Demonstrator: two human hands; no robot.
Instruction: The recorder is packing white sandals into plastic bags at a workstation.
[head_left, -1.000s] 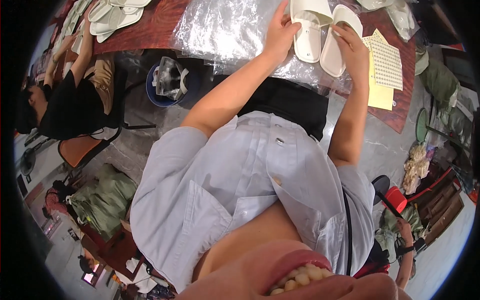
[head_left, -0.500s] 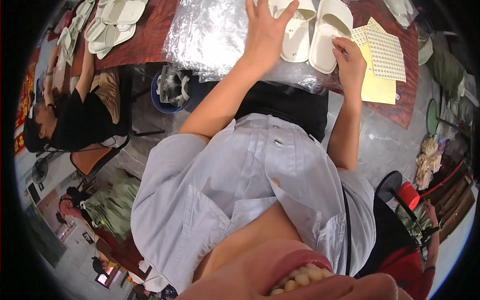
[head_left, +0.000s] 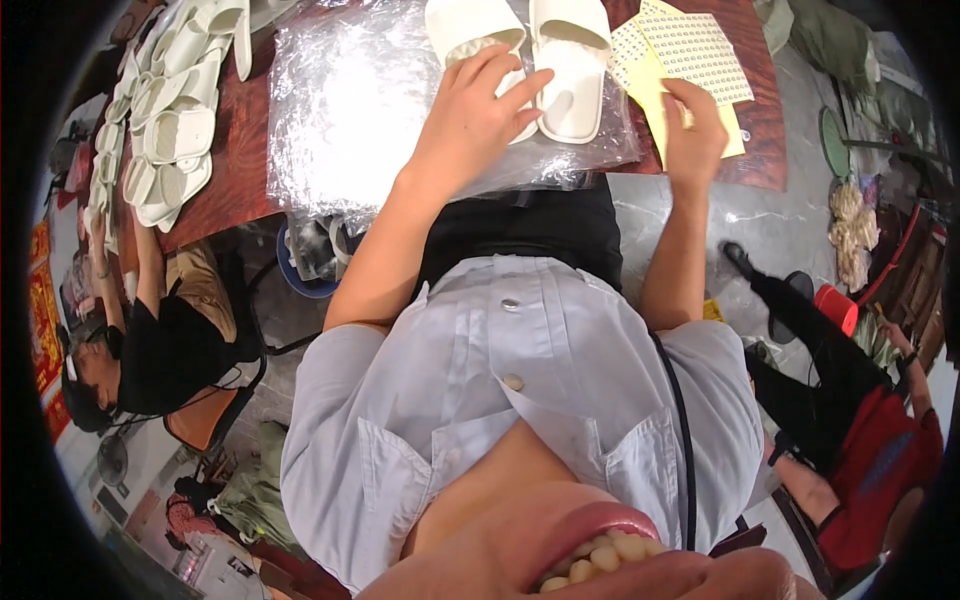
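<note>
Two cream slippers lie side by side on clear plastic bags point(head_left: 330, 120) at the table's near edge. Over the insole of the left slipper point(head_left: 475, 20) rests my left hand point(head_left: 470, 120), its fingers spread and holding nothing I can see. The right slipper point(head_left: 570, 95) lies just beyond its fingertips. My right hand point(head_left: 698, 135) is at the sheets of small printed stickers point(head_left: 700, 55), above a yellow backing sheet point(head_left: 732, 148). Its thumb and index finger are pinched together; whatever is between them is too small to make out.
Rows of cream slippers point(head_left: 180, 135) cover the left of the reddish wooden table point(head_left: 240, 195). A person in black point(head_left: 180, 340) sits there, arms reaching to them. Below the table edge stands a blue bucket point(head_left: 305, 275). At right are a person in red point(head_left: 885, 470) and a red stool point(head_left: 835, 310).
My right hand has left the right slipper's edge for the sticker sheets. My left hand has come down over the left slipper's insole. The whole view has shifted.
</note>
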